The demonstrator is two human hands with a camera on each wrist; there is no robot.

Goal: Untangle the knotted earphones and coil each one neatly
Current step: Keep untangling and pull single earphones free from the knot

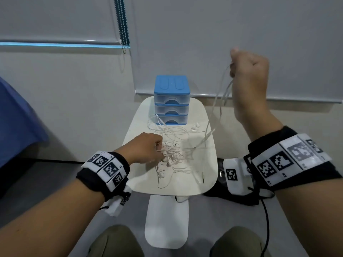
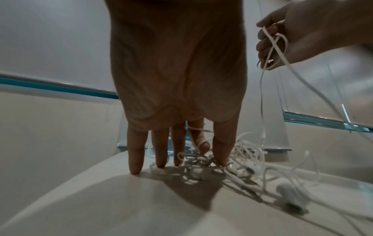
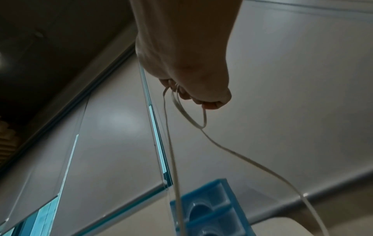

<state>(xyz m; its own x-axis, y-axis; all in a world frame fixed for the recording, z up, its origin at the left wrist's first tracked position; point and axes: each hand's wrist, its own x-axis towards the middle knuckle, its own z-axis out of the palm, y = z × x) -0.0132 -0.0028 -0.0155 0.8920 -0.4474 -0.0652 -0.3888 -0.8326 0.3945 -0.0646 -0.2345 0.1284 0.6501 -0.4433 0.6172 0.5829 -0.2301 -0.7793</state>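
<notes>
Fingers [image 2: 264, 46] of my right hand [image 1: 248, 71] curl around a lifted white cord [image 1: 219, 101], left hand [image 1: 144, 147] presses straight fingers, maybe snagged, onto the earphone tangle [image 1: 172, 154] on the table [image 1: 207, 175].

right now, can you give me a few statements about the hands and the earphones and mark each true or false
1. The right hand holds a cable up above the table. True.
2. The left hand is raised clear of the table. False: its fingers press down on the tangle and the tabletop.
3. The drawers have a blue top. True.
4. The earphones are all coiled neatly. False: they lie in a knotted tangle with loose loops around it.
5. The drawers stand at the table's near edge. False: they stand at the far end, beyond the tangle.
</notes>
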